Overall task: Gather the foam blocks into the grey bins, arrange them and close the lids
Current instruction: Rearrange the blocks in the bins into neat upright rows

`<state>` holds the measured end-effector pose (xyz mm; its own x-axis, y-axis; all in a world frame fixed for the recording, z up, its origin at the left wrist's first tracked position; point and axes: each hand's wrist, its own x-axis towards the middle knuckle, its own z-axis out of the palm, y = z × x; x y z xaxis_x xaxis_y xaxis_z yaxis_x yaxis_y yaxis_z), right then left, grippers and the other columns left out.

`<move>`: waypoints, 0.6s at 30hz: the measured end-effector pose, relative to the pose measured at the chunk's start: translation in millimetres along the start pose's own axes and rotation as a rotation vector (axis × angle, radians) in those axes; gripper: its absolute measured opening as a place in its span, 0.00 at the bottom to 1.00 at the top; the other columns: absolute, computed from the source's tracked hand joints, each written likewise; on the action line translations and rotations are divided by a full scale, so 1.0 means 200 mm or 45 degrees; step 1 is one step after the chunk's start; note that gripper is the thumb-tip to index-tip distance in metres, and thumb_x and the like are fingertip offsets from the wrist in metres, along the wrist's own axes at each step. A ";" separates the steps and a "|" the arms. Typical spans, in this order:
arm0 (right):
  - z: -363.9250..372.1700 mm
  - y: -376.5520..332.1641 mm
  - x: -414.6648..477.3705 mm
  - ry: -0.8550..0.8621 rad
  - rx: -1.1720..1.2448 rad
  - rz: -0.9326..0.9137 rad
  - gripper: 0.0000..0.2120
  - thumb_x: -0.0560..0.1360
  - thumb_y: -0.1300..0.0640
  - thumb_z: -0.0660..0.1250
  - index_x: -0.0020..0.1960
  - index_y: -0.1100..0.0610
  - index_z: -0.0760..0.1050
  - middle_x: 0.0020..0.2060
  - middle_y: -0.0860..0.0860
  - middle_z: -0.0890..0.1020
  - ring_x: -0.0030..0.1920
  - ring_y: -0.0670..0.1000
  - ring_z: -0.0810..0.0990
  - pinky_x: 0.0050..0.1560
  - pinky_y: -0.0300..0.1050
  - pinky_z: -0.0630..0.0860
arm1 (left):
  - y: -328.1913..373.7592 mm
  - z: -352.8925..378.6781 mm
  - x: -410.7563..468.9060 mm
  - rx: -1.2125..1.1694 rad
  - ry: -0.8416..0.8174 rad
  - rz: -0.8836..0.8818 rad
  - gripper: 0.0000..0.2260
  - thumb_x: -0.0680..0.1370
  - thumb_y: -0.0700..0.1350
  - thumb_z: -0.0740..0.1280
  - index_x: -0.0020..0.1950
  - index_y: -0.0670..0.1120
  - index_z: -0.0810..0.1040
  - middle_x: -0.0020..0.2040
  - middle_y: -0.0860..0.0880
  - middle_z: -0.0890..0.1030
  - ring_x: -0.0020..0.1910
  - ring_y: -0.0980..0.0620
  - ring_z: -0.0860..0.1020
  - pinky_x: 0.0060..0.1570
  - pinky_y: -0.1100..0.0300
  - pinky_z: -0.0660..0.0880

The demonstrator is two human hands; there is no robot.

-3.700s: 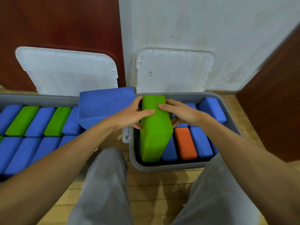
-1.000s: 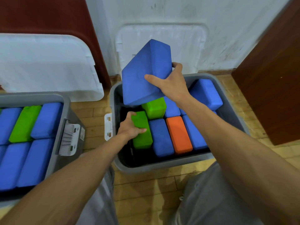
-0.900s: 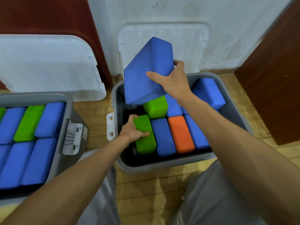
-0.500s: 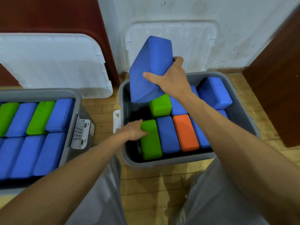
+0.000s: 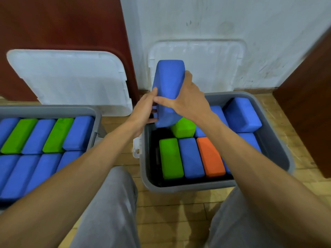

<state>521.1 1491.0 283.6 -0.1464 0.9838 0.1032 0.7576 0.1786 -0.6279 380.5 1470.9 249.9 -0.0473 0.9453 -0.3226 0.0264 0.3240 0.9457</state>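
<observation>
Entry: held blue block [image 5: 168,83], foam, stands on end with a slight tilt above the far left corner of the right grey bin [image 5: 279,140]; its lower end is over the dark gap along the bin's left wall, just beside the tilted green block [image 5: 184,127]. The right hand [image 5: 186,102] grasps the held blue block, thumb across the near face and fingers [image 5: 188,76] wrapped over the far edge. The left hand [image 5: 145,110] grasps the same block low on its left edge, thumb laid up that edge and the other fingers curled at the lower corner, partly hidden. In the right grey bin, the near row from left is: green block [image 5: 171,158], blue block [image 5: 190,157], orange block [image 5: 210,156], all lying flat and touching side by side, with further blue ones behind the right forearm. At the far right, a tilted blue block [image 5: 241,117] rests on top of others. A white latch [image 5: 137,147] sits on the bin's left outer wall. The left grey bin [image 5: 95,111] holds two rows of blocks [image 5: 44,136], the far row alternating blue and green and the near row all blue. The left white lid [image 5: 71,77] leans against the dark red door [image 5: 62,24]; the right white lid [image 5: 215,59] leans against the white wall [image 5: 232,18]. Both bins stand on the wooden floor [image 5: 170,212]. Grey trousers [image 5: 111,212] show in the foreground.
</observation>
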 end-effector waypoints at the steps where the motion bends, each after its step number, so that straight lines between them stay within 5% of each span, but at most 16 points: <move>1: -0.01 0.00 -0.01 -0.024 -0.020 -0.019 0.51 0.67 0.32 0.69 0.75 0.60 0.51 0.59 0.58 0.75 0.57 0.59 0.76 0.45 0.47 0.69 | -0.01 -0.01 -0.01 -0.004 -0.018 -0.008 0.23 0.78 0.65 0.55 0.65 0.53 0.73 0.60 0.53 0.79 0.58 0.53 0.78 0.50 0.50 0.80; 5: -0.04 0.01 -0.02 -0.170 -0.019 -0.032 0.31 0.79 0.40 0.58 0.73 0.61 0.59 0.51 0.58 0.79 0.51 0.59 0.77 0.41 0.46 0.65 | -0.01 -0.05 -0.03 -0.017 -0.037 -0.054 0.25 0.77 0.66 0.58 0.66 0.51 0.71 0.59 0.50 0.79 0.53 0.50 0.81 0.48 0.48 0.81; 11: -0.07 0.03 0.03 -0.259 -0.051 -0.025 0.13 0.82 0.49 0.53 0.48 0.60 0.64 0.40 0.56 0.74 0.42 0.58 0.71 0.39 0.47 0.64 | -0.02 -0.07 -0.06 0.157 -0.126 -0.033 0.23 0.76 0.66 0.60 0.63 0.52 0.76 0.53 0.48 0.81 0.48 0.48 0.83 0.51 0.53 0.80; 13: -0.05 0.06 0.02 -0.337 0.033 0.029 0.11 0.82 0.52 0.53 0.50 0.60 0.65 0.42 0.55 0.75 0.44 0.58 0.74 0.39 0.49 0.72 | -0.06 -0.07 -0.05 0.195 -0.117 -0.077 0.24 0.75 0.66 0.61 0.63 0.53 0.75 0.55 0.49 0.81 0.50 0.47 0.83 0.54 0.52 0.79; 15: -0.01 0.10 0.02 -0.459 0.167 0.126 0.10 0.81 0.55 0.54 0.57 0.61 0.67 0.49 0.55 0.77 0.50 0.58 0.77 0.49 0.57 0.78 | -0.09 -0.08 -0.02 0.226 -0.093 -0.126 0.24 0.75 0.65 0.64 0.63 0.51 0.74 0.56 0.47 0.81 0.51 0.46 0.82 0.56 0.50 0.78; 18: 0.02 0.15 0.02 -0.551 0.371 0.291 0.18 0.78 0.57 0.59 0.68 0.57 0.64 0.57 0.55 0.77 0.53 0.57 0.80 0.51 0.57 0.80 | -0.13 -0.07 0.02 0.238 -0.027 -0.144 0.22 0.75 0.64 0.65 0.60 0.49 0.75 0.52 0.46 0.82 0.46 0.46 0.83 0.56 0.48 0.78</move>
<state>540.6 1499.5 262.7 -0.2929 0.8909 -0.3471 0.6030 -0.1096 -0.7902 365.4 1466.1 224.5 -0.0395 0.9026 -0.4287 0.2070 0.4271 0.8802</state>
